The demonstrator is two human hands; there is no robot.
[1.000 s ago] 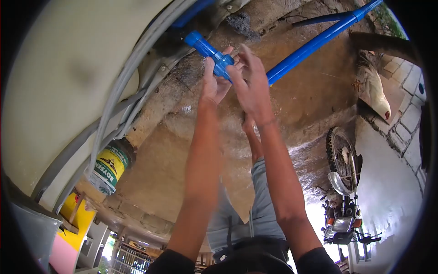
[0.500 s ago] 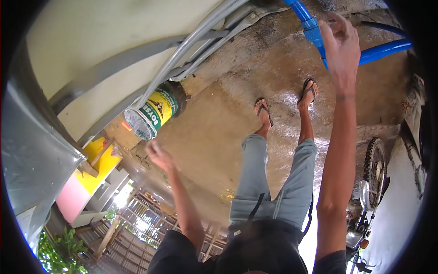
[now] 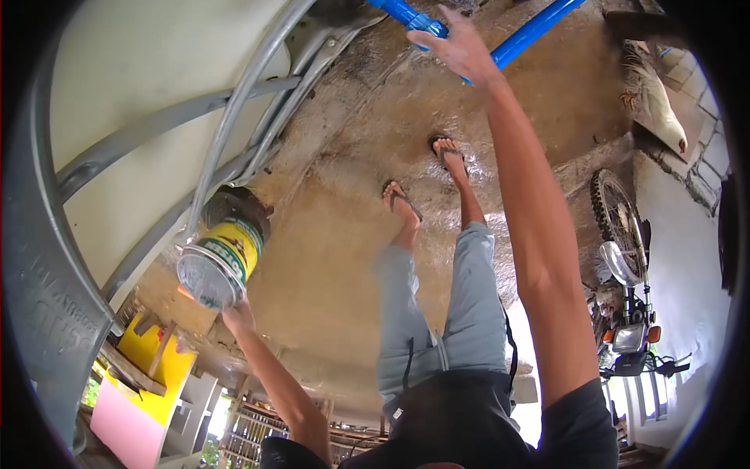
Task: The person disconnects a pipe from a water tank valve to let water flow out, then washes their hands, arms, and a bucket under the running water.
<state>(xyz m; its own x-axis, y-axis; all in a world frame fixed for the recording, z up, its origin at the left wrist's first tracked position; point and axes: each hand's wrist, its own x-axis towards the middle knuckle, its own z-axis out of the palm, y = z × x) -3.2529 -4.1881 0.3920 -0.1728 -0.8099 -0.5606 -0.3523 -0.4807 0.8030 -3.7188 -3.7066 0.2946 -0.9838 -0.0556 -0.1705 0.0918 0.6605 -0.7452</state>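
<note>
A yellow and green paint bucket [image 3: 236, 244] hangs or stands tilted at left, its round open end toward me, with something clear and shiny inside. My left hand [image 3: 238, 314] is closed at the lower edge of its rim; the fingertips are partly hidden behind it. Far ahead, my right hand [image 3: 462, 51] reaches over a blue pipe fitting [image 3: 426, 23] with thumb and forefinger spread on either side of it. Whether the fingers press on the fitting is hard to tell. Another blue pipe [image 3: 537, 31] runs off beyond that hand to the upper right.
A grey metal frame [image 3: 223, 129] and a large pale surface fill the left. The brown floor [image 3: 328, 258] looks wet. At right stand a motorcycle [image 3: 625, 313] and a white bird [image 3: 660, 105]. A yellow and pink panel [image 3: 152, 383] leans at lower left.
My left hand has come to the bucket's rim from just beside it. The right hand has shifted onto the blue fitting. The whole view has turned toward the right.
</note>
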